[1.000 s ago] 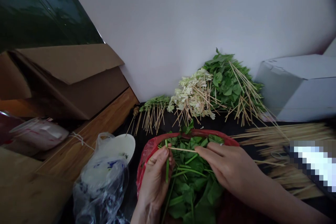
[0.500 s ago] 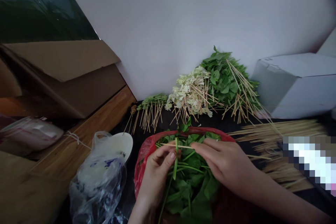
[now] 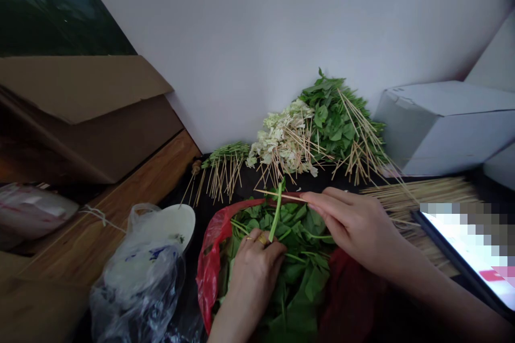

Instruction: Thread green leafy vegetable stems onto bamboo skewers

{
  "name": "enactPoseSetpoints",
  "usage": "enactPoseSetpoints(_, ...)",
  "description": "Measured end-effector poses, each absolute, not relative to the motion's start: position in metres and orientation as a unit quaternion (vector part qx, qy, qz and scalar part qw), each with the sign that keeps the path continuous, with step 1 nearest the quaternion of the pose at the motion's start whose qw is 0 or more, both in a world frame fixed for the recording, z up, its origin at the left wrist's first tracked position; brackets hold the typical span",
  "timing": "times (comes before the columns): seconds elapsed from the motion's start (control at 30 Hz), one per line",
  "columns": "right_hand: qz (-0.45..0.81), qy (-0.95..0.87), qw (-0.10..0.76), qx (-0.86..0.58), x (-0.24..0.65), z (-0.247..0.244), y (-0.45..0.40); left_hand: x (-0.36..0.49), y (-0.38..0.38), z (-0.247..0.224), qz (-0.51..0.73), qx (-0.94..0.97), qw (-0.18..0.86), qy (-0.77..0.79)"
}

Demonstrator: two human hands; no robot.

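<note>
At the far left, a plastic-wrapped bundle (image 3: 36, 211) was set near a cardboard box (image 3: 80, 134) with its flap raised. A clear plastic bag (image 3: 132, 300) was seen on the near left, with a white bowl (image 3: 185, 220) touching it on the far side. On the black tabletop (image 3: 192, 268), skewered green pieces (image 3: 225, 155) were laid along the wall. To the right and nearer, a red plastic bag (image 3: 207, 289) was filled with green leaves (image 3: 306, 289). The left hand (image 3: 255, 268) was lowered onto those leaves, its fingers curled downward; whether anything was gripped by them could not be told. Just beyond it, a pale green stem (image 3: 277, 211) was crossed by a wooden skewer (image 3: 292, 198) near the tip, above the far part of the red bag. Farther back, skewered pale leaves (image 3: 281, 142) were piled against skewered dark leaves (image 3: 333, 123). The skewer's other end was pinched between the closed fingers of the right hand (image 3: 354, 222). Farther right, loose skewers (image 3: 426, 193) were spread between a white box (image 3: 450, 128) and a lit screen device (image 3: 462, 257).
</note>
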State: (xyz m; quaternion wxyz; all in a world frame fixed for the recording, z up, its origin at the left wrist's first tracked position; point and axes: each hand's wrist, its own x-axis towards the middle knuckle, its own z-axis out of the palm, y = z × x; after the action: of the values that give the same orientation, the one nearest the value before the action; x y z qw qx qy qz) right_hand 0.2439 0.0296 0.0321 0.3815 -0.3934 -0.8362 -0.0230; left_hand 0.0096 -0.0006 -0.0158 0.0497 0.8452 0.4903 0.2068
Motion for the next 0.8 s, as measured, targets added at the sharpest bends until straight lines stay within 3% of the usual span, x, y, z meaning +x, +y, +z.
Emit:
enactPoseSetpoints(0.3, 0.021, -0.821, 0.413, -0.394, 0.249, 0.037, 0.03, -0.018, 0.003, -0.001, 0.431, 0.68, 0.219, 0.552)
enactPoseSetpoints(0.53, 0.147, -0.833, 0.401, -0.353, 0.228, 0.028, 0.026, -0.001, -0.003, -0.008, 0.443, 0.641, 0.342, 0.526)
enactPoseSetpoints(0.8, 0.137, -0.84, 0.402, -0.337, 0.232, 0.029, 0.025, -0.001, 0.0, -0.006, 0.538, 0.415, 0.544, 0.492)
